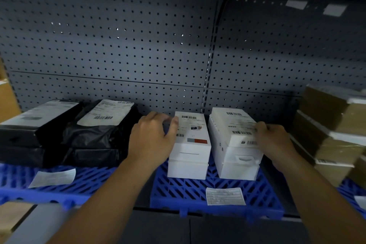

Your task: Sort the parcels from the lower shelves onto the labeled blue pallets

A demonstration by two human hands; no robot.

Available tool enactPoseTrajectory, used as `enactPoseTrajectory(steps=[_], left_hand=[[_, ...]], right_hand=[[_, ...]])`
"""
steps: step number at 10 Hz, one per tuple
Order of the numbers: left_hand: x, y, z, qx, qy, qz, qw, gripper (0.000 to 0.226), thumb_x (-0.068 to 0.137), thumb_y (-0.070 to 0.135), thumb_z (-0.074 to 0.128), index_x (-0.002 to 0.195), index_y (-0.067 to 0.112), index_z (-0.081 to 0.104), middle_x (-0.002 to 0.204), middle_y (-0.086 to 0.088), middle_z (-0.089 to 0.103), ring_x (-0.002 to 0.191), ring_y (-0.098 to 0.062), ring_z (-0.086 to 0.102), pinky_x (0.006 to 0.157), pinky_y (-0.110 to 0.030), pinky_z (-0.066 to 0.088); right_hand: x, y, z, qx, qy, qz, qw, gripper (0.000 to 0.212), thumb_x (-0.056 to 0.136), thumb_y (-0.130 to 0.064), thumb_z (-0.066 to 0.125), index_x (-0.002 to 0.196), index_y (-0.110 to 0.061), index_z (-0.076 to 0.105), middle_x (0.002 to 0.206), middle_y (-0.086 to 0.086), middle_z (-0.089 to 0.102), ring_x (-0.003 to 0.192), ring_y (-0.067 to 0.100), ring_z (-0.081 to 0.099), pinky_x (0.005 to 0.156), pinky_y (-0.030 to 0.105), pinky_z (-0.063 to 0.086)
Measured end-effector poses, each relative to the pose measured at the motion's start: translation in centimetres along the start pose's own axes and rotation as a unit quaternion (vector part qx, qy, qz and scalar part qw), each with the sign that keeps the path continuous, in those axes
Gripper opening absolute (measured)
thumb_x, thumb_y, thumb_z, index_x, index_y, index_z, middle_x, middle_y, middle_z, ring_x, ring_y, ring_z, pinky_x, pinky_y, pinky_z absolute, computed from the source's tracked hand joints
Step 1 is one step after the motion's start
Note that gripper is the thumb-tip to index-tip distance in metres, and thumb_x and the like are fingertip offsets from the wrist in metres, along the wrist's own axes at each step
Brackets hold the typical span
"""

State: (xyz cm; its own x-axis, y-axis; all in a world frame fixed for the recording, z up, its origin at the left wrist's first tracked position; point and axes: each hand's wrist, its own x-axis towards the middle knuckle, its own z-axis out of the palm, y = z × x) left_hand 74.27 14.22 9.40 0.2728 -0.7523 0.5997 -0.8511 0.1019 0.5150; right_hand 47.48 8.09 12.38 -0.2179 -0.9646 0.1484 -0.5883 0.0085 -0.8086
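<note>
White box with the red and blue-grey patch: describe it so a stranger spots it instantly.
Find the middle blue pallet, between the black bags and the brown cartons. Two stacks of white boxes stand on it; take the left stack's top box. Only it carries a red and blue-grey patch.

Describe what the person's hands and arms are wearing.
Nothing shows on either. The left hand and right hand are ungloved, with no rings visible. The left forearm and right forearm are bare to the frame's edge: no sleeve, watch or wristband.
</note>
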Motion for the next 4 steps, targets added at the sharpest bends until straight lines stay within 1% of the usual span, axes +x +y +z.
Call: enactPoseTrajectory(steps=[1, 2, 3, 4], left_hand=[[-0.2, 0.1, -0.2, 0.003, -0.004, 0.000, 1.000, 0.042, 0.099, 0.051, 0.045, 0.103, 0.019, 0.072, 0.103, 0.000, 0.068, 0.096, -0.024, 0.064, 0.081, -0.046, 0.055], [-0.3, 0.3, -0.3, -0.002, -0.006, 0.006, 1.000, 0.038, 0.099, 0.049, 0.048, 0.104, 0.020, 0.072, 0.105, 0.001, 0.068, 0.098, -0.023, 0.063, 0.082, -0.045, 0.055], [-0.5, 0.4, -0.5, -0.001, -0.007, 0.014, 1.000, 0.040, 0.099, 0.052, 0.047, 0.107, 0.021, 0.072, 0.107, 0.002, 0.068, 0.100, -0.021, 0.062, 0.084, -0.044, 0.054], [-0.9, 0.6, -0.9, 0.001, 0.003, 0.017, 1.000, 0.041, 0.098, 0.053, 0.047, 0.111, 0.023, 0.071, 0.110, 0.004, 0.067, 0.103, -0.019, 0.061, 0.087, -0.043, 0.053]], right_hand=[[-0.3, -0.1, 0.1, -0.006, -0.002, 0.000, 1.000, 0.041, 0.103, -0.031, 0.037, 0.079, -0.009, 0.062, 0.085, 0.016, 0.064, 0.072, 0.025, 0.059, 0.058, 0.031, 0.041], [-0.2, 0.2, -0.1, 0.003, 0.003, -0.014, 1.000, 0.039, 0.101, -0.034, 0.040, 0.088, -0.007, 0.066, 0.093, 0.016, 0.068, 0.081, 0.028, 0.063, 0.069, 0.037, 0.049], [-0.6, 0.5, -0.2, -0.042, 0.055, -0.079, 0.994, 0.037, 0.097, -0.040, 0.046, 0.106, -0.013, 0.069, 0.110, 0.012, 0.066, 0.098, 0.030, 0.062, 0.088, 0.045, 0.052], [-2.4, 0.0, -0.2, -0.143, 0.113, -0.215, 0.960, 0.043, 0.092, -0.047, 0.055, 0.126, -0.023, 0.064, 0.127, 0.006, 0.056, 0.120, 0.028, 0.050, 0.108, 0.052, 0.037]])
